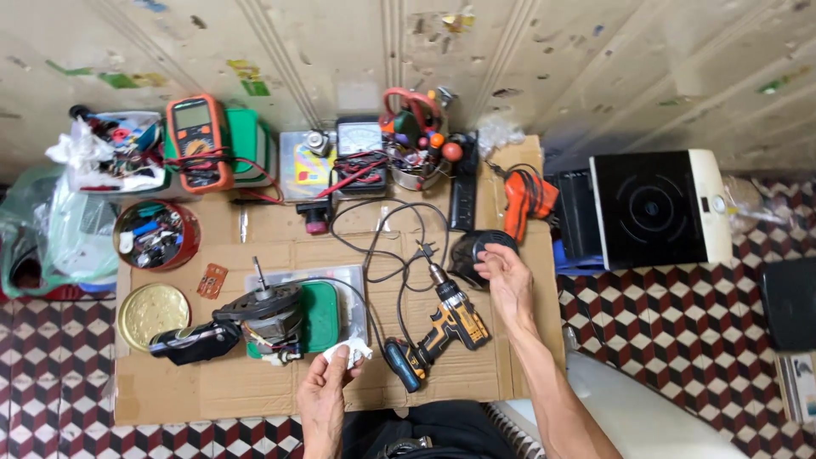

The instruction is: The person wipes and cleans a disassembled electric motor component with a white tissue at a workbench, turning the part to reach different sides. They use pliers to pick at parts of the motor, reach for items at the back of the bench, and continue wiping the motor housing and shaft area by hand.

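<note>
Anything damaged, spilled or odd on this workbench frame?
Nothing spilled. The motor lies stripped with bare wires showing, beside the left hand holding a white rag. The right hand rests on a black round part. Cables sprawl loosely.

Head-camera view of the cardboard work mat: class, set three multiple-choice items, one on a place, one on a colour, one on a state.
1. Where does the yellow-and-black cordless drill lie?
A. Between the two hands
B. Inside the round red tin
C. On the white induction cooker

2. What colour is the handheld digital multimeter's casing?
A. Blue
B. Orange
C. White

3. What is the left hand doing?
A. Resting flat and empty
B. Gripping the drill
C. Pinching a crumpled white tissue

Answers: 1 A, the drill lies on the cardboard, left of the right hand that touches a round black part. 2 B, orange shell. 3 C, fingers closed on the tissue.
</note>
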